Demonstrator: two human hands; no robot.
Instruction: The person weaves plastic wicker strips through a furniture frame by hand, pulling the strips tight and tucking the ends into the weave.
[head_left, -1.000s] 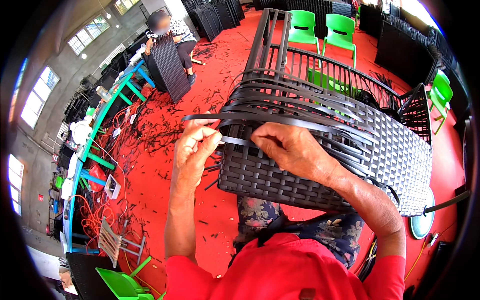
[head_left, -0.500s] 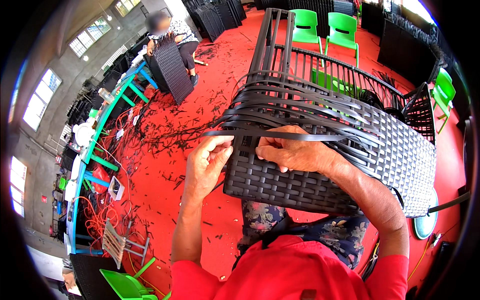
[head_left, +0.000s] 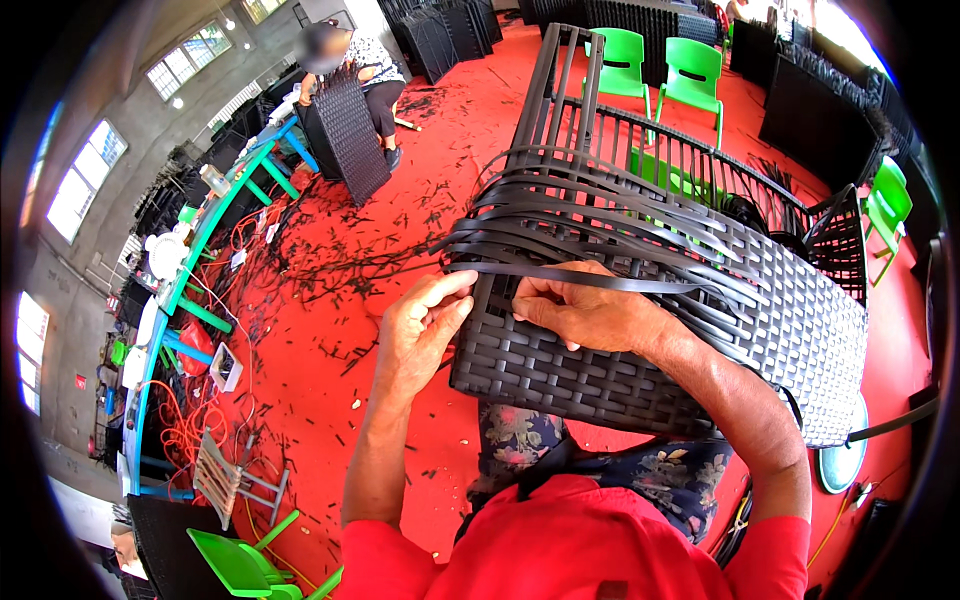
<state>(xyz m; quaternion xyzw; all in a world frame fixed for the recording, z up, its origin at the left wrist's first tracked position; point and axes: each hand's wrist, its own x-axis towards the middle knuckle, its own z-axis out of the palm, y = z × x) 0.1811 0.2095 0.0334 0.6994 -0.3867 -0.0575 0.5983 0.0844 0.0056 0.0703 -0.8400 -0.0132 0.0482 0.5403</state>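
Black woven panel [head_left: 640,340], half-finished (loose strips [head_left: 560,215] splayed, seemingly flat).

Red floor [head_left: 330,230] strewn with what look like black offcuts, green chairs [head_left: 660,70], bright windows [head_left: 80,180].

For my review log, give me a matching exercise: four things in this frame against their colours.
Things:
1. woven panel
2. floor
3. plastic chairs
4. sleeve of the left arm

Colours:
A. green
B. black
C. red cloth
D. red, strewn with dark offcuts

Pairs: 1-B, 2-D, 3-A, 4-C
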